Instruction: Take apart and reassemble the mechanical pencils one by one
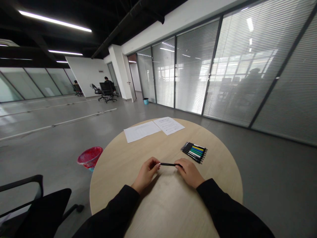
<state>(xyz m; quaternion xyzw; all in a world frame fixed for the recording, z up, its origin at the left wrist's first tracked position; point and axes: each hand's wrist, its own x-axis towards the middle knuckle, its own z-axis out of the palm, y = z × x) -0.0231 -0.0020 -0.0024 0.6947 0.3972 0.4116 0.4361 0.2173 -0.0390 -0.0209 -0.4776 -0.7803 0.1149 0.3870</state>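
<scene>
Between my two hands a black pen point(167, 164) is held level, just above the wooden tabletop. My left hand point(148, 171) pinches its left end between thumb and fingers. The right end is gripped by my right hand point(187, 171), whose fingers cover that tip. Beyond my right hand lies a row of several pens point(194, 152), side by side, mostly black with some yellow, blue, green and white barrels.
Two printed paper sheets point(142, 131) lie at the far side of the round table point(119, 198). On the floor to the left stands a red-lined waste bin point(89, 158), with a black chair point(42, 211) nearer. People sit in the background.
</scene>
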